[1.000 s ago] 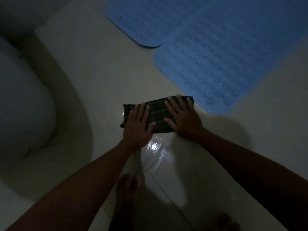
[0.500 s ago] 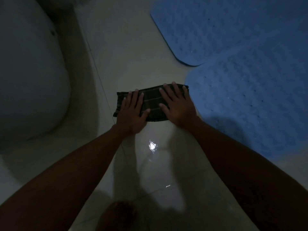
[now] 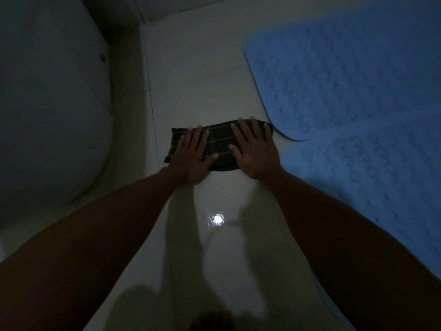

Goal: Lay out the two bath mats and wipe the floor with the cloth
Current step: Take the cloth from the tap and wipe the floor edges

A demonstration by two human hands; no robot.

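Both hands and the cloth (image 3: pixel 218 145) have travelled forward across the floor since the earlier frame, ending closer to the wall joint at 12 o'clock.

Surface: glossy pale floor tiles (image 3: pixel 198 75), with grout lines running toward 12 o'clock. One bright light reflection (image 3: pixel 217 219) sits at 6 o'clock from the cloth, between the forearms. Lighting is dim throughout.

Fixture: a large rounded white fixture (image 3: pixel 47 103), smooth-surfaced, occupies the 9 to 11 o'clock sector. A small dark dot shows on its side.

Mats: the far bath mat (image 3: pixel 334 68), blue with rounded corners and a dimpled, perforated texture, lies flat at 1 to 2 o'clock. The near bath mat (image 3: pixel 370 187), same colour and texture, lies at 3 to 4 o'clock. The two meet edge to edge; which one overlaps cannot be determined.

Cloth: dark, folded into a flat oblong, with faint lighter stripes forming a check. Its right end lies just beside the far mat's corner.

Hands: the left hand (image 3: pixel 191 155) and right hand (image 3: pixel 254 151) press flat on the cloth, fingers straight and slightly spread, gripping nothing.
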